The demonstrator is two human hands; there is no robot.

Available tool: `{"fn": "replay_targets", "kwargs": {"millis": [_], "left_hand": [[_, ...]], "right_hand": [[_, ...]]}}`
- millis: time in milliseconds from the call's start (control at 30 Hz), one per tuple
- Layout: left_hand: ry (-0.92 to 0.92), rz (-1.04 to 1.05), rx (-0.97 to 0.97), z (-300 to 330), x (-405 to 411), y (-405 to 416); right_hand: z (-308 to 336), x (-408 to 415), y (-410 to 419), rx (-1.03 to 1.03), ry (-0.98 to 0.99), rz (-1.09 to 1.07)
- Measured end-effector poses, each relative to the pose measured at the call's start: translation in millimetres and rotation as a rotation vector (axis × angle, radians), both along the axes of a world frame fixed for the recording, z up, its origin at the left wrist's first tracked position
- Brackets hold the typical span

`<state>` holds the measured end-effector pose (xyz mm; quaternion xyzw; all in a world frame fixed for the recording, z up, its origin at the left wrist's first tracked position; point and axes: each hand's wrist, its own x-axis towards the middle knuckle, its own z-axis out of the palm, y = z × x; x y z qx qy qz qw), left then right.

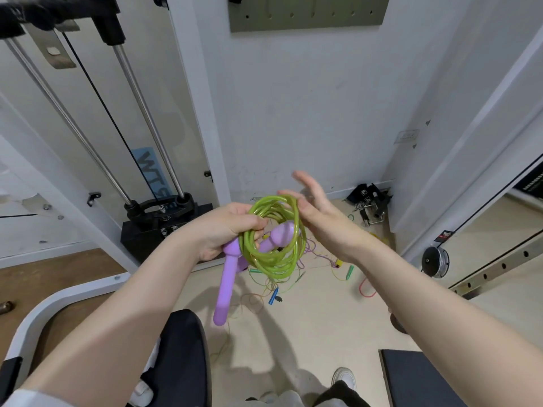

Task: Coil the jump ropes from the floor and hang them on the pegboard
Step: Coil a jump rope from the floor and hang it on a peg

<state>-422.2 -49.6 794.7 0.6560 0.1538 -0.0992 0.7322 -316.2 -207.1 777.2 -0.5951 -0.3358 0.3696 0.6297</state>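
Note:
A green jump rope [273,259] is wound into a coil in front of me, with two purple handles [225,289] hanging from it. My left hand [226,227] grips the coil at its upper left. Just right of the coil is my right hand [316,204], its fingers straight and its thumb side touching the top of the loops. Several more thin ropes [296,277] with coloured handles lie tangled on the floor below. The grey-green pegboard [308,13] hangs on the wall above.
A cable weight machine [158,207] stands at the left with its black stack. Black clips and metal parts [370,201] lie in the far corner. A mirror and a steel rack [484,268] are at the right. A dark bench pad [417,377] is near my feet.

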Motion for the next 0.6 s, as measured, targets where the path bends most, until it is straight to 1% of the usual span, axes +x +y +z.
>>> {"fn": "replay_targets", "kwargs": {"millis": [67,133,200,267,300,367,467,533,600], "left_hand": [[0.005,-0.039,0.046,2,4,-4],[0.009,-0.053,0.068,2,7,-3],[0.007,-0.071,0.028,2,8,0],[-0.008,-0.151,0.013,2,9,4],[-0.01,-0.176,0.004,1,10,5],[-0.006,-0.15,-0.039,0,15,4],[-0.002,-0.087,-0.057,-2,29,-1],[0.029,-0.064,0.064,-3,42,-2],[0.051,-0.045,0.231,-5,58,1]], "right_hand": [[1,5,3,-0.05,0.073,0.13],[4,9,5,-0.123,0.091,0.203],[8,12,4,-0.22,0.037,0.297],[6,15,2,-0.258,-0.041,0.373],[4,16,1,-0.255,-0.073,0.382],[0,21,2,-0.245,-0.08,0.351],[-2,31,7,-0.226,0.033,0.297],[-8,40,9,-0.218,0.168,0.265],[-16,52,10,-0.224,0.227,0.227]]}}
